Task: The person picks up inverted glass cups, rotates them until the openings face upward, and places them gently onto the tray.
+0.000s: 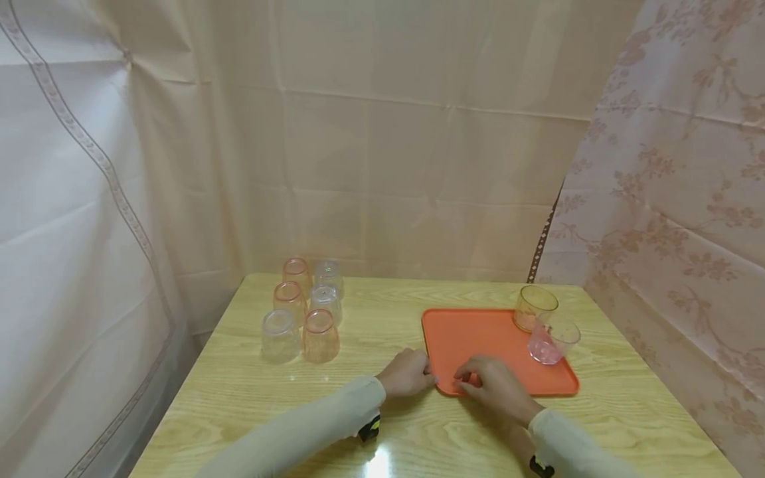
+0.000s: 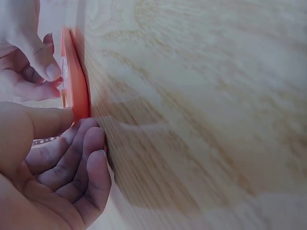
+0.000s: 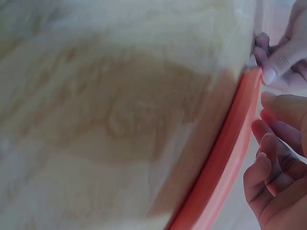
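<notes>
An orange tray lies on the wooden table. My left hand pinches its near left corner; in the left wrist view the thumb rests on the orange rim, with the other fingers curled beside it. Just right of that corner, my right hand hovers over the near edge, fingers loosely bent and nothing between them. In the right wrist view its fingertips are close to the tray rim. A yellow glass stands upright at the tray's far right corner. In front of it is a clear glass, by the right edge.
Several glasses stand upside down in two rows at the table's left, among them a clear glass and a pink glass in front. Beige curtain hangs behind the table, with a floral cloth on the right.
</notes>
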Tool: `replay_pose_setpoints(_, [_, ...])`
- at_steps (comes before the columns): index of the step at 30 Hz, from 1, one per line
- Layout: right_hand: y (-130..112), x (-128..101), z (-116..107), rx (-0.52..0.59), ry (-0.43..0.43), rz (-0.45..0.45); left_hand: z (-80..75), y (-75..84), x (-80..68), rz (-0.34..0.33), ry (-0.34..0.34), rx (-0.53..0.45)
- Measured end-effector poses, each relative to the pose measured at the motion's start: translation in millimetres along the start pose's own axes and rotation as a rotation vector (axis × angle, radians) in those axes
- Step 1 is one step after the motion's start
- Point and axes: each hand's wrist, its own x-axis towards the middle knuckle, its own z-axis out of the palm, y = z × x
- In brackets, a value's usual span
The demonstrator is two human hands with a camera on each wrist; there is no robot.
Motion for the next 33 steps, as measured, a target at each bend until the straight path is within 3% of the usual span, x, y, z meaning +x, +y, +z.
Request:
replay_pose_setpoints(5, [-5.1, 1.5, 6.7, 0.031, -0.039, -0.012, -0.4, -2.5, -1.9, 0.008, 0.009, -0.009])
replay_pose_setpoints(15, [-11.7, 4.4, 15.3, 0.038, -0.036, -0.07, -4.7, -5.9, -4.3, 0.038, 0.01, 0.002])
replay_pose_setpoints(22, [-15.0, 4.9, 14.2, 0.075, -0.063, -0.041, -20.5, -5.0, -7.8, 0.058, 0.023, 0.129])
replay_pose_setpoints(27, [-14.2, 5.2, 13.9, 0.079, -0.056, -0.045, -37.9, -6.9, -10.2, 0.139, 0.042, 0.248])
replay_pose_setpoints(33, [-14.5, 5.4, 14.1, 0.069, -0.054, -0.045, -64.7, -10.4, -22.9, 0.233, 0.104, 0.362])
